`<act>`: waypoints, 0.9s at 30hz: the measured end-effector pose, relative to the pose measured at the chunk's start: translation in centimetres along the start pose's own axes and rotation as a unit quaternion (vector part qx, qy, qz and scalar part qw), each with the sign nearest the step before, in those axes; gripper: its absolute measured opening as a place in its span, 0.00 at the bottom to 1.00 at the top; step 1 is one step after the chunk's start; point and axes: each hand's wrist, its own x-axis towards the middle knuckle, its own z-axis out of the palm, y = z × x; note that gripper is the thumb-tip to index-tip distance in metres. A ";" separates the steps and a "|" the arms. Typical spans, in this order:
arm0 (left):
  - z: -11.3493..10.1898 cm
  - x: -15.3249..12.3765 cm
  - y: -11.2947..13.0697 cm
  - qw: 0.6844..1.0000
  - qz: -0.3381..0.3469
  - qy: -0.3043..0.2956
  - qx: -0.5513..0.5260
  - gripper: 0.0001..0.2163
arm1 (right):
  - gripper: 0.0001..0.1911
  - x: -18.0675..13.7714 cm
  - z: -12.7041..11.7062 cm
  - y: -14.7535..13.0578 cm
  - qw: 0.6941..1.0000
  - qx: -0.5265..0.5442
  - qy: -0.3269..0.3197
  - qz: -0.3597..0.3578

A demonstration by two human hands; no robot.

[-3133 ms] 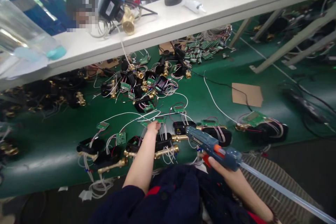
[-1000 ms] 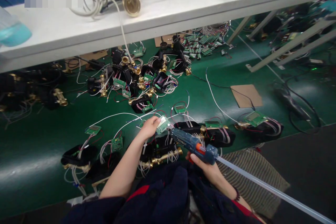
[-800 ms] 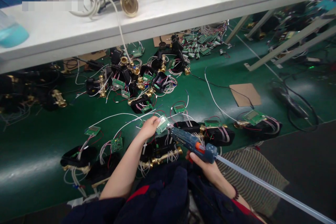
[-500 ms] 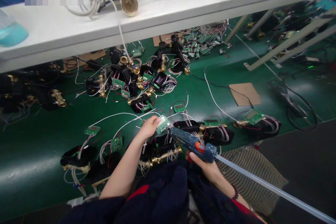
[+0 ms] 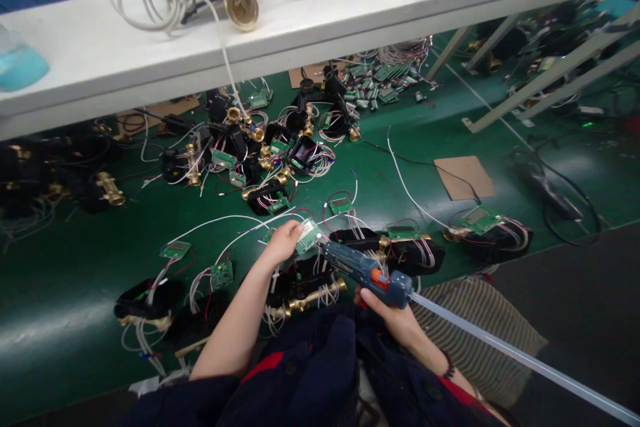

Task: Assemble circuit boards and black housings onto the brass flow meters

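Note:
Between the thumb and fingers of my left hand (image 5: pixel 284 242) is a green circuit board (image 5: pixel 309 237), tilted up above the bench. My right hand (image 5: pixel 383 310) is wrapped around the handle of a dark blue hot glue gun (image 5: pixel 357 265), a long clear glue stick (image 5: pixel 500 343) sticking out of its back end. The gun's nozzle points left and meets, or almost meets, the board's lower right edge; I cannot tell if they touch. Just below the board lies a black meter housing with a brass pipe body (image 5: pixel 313 297) and grey wires.
On the green bench (image 5: pixel 400 140) stand several black housings with brass fittings and wired boards, left and right of my hands. Behind them are a pile of loose boards (image 5: pixel 385 83) and a cardboard piece (image 5: pixel 463 177). A white shelf (image 5: pixel 300 20) crosses above, holding a brass valve (image 5: pixel 242 3).
My hands, the board and the glue gun keep almost the same pose. The whole view has shifted very slightly.

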 end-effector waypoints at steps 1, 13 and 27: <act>0.0 0.0 0.0 1.000 0.000 0.000 0.000 0.11 | 0.27 0.0 0.0 0.1 1.000 0.003 0.001 0.002; -0.2 -0.1 -0.3 1.000 0.000 -0.007 -0.002 0.12 | 0.24 -0.4 -0.7 0.0 1.000 0.025 -0.003 -0.005; -0.1 -0.2 -0.4 1.000 0.011 -0.004 -0.010 0.11 | 0.29 0.0 0.0 -1.4 0.999 0.008 0.037 -0.014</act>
